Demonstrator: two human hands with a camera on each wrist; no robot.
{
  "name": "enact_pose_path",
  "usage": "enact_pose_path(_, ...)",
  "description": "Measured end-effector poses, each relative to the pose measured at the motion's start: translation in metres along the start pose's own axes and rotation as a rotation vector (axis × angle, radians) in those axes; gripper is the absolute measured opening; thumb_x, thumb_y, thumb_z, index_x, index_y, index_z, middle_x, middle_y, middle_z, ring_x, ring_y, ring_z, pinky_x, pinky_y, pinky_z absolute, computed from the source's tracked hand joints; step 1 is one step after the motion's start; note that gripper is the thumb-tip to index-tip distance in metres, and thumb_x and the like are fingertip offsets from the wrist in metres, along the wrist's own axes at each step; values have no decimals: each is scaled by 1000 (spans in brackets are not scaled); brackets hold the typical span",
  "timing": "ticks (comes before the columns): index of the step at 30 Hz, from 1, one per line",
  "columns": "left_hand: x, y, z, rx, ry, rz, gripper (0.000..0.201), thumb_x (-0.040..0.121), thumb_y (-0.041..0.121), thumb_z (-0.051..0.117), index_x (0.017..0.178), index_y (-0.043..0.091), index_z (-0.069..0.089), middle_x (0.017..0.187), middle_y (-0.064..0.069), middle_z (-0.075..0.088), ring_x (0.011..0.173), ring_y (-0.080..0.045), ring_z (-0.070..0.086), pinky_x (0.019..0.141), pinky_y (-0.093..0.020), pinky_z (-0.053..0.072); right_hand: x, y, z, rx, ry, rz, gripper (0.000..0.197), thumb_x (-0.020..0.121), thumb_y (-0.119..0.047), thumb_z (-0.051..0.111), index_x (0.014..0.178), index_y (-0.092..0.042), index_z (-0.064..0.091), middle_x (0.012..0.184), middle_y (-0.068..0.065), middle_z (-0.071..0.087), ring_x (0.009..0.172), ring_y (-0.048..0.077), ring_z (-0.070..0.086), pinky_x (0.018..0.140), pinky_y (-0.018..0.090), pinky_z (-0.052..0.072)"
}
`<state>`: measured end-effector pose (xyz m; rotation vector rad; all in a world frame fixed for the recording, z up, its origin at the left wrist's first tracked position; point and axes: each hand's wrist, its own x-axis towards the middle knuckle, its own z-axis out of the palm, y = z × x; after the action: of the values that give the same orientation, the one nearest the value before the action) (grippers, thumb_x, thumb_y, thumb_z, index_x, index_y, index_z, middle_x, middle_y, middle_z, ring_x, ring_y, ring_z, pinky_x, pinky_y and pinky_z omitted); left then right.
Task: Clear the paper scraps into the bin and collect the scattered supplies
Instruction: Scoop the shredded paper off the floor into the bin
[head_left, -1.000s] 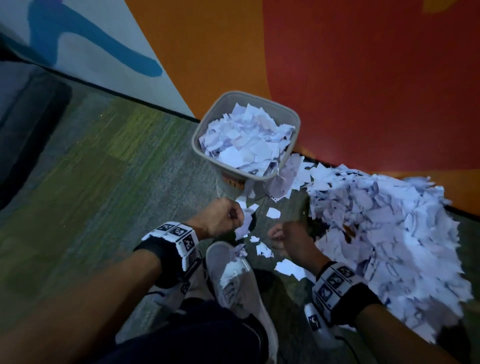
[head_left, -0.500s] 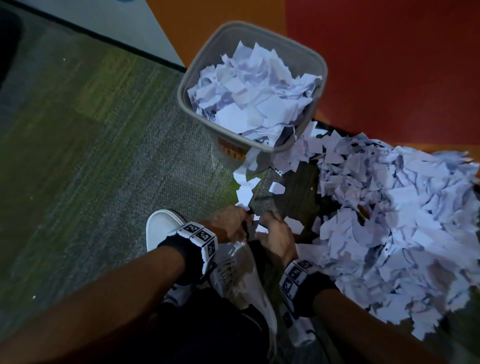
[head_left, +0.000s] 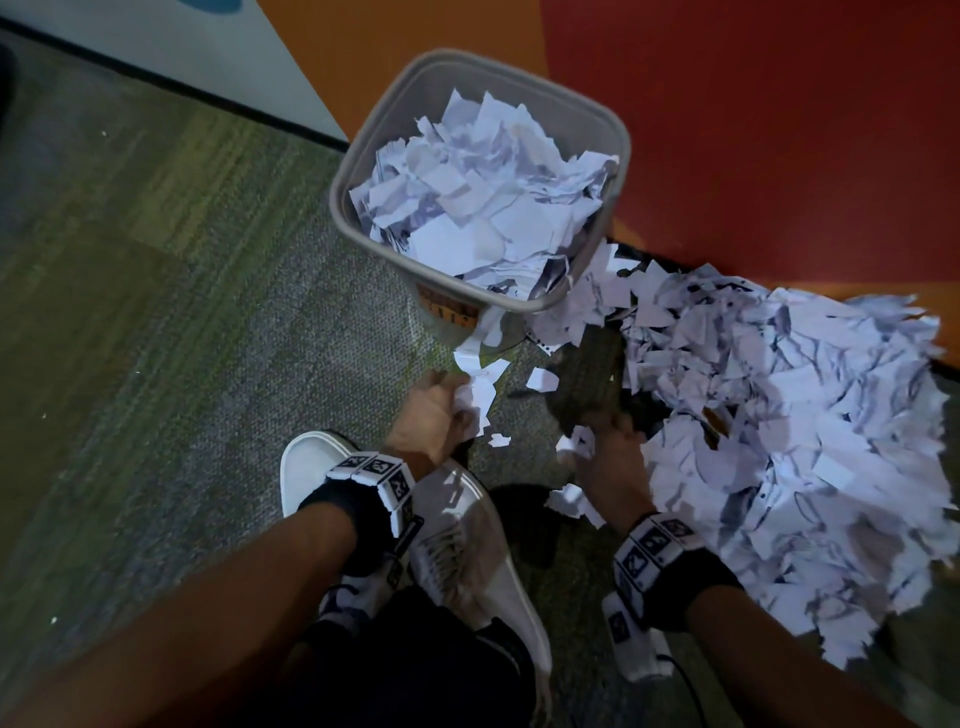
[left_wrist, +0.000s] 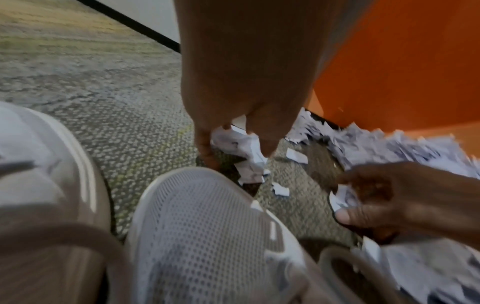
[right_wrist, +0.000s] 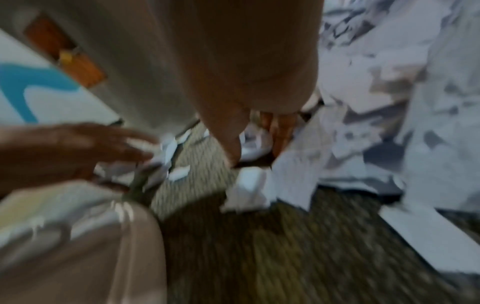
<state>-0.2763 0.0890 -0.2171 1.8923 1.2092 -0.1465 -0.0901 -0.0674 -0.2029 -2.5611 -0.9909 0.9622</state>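
left hand (head_left: 434, 415) grips paper scraps (head_left: 475, 402) | right hand (head_left: 610, 457) pinches scraps | bin (head_left: 363, 156) just beyond

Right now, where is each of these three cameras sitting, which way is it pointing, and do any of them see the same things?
Head: worn on the head, looking down at the bin, the paper pile, both forearms and white shoes.
Left wrist: on the left wrist, looking along the left hand, whose fingers grip scraps; shoes and right hand show.
Right wrist: on the right wrist, blurred, looking along the right hand toward carpet and pile.
Shared: each wrist view catches the other hand; all show the pile.
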Motion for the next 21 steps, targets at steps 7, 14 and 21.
enact_pose_path(7,4,24,10,432,-35,61,62,94,17,61,147,32,32,139,-15,26,124,-36,32,102,-46,46,-6,3,20,-65,24,-177,31,75,6,63,103,-7,69,107,17,58,94,39,59,83,38,41)
enact_pose_path(14,21,7,12,186,16,140,17,94,13,57,109,17,62,113,-10,51,93,-29,58,77,-41,55,31,-29,1,125,63,-43,11,87,-9,62,92,-11,72,86,15,70,83,30,67,64,29,43)
enact_pose_path(21,41,-29,38,-187,86,175,17,75,35,52,70,43,67,79,7,51,85,-27,44,77,-50,41,75,-59,0,162,49,-90,31,76,-13,76,105,-14,66,100,10,69,91,27,65,77,31,51)
